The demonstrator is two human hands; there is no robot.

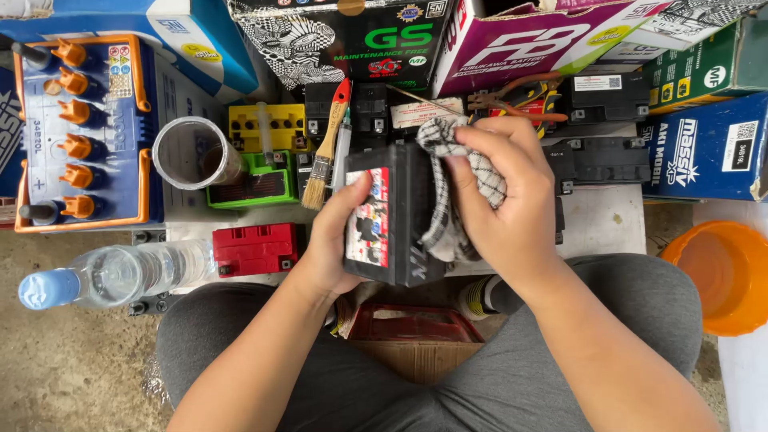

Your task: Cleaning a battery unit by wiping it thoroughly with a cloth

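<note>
Black battery (400,212) sits upright between my two hands, above my lap, at the near edge of the low white counter (608,220). My left hand (332,240) clamps its left side, thumb laid over the red-and-white sticker, fingers wrapped behind and out of sight. My right hand (504,200) presses a checked cloth (448,184) against the battery's right face, fingers curled tight on the fabric. Cloth is soft, black-and-white weave, bunched over the top corner.

Little free room: counter is crowded. Just left of the battery lie a wooden paintbrush (328,148) with a red handle tip and a thin syringe (342,144). Further left, a clear round cup (192,152), a green battery (252,184), a yellow cap strip (268,124), a red battery (256,248). A clear plastic bottle (112,276) with a blue cap lies on its side over the concrete floor (72,368). Big blue battery (80,132) with orange caps at far left. Printed cardboard boxes (520,40) line the back. Orange plastic basin (716,276) at right.
</note>
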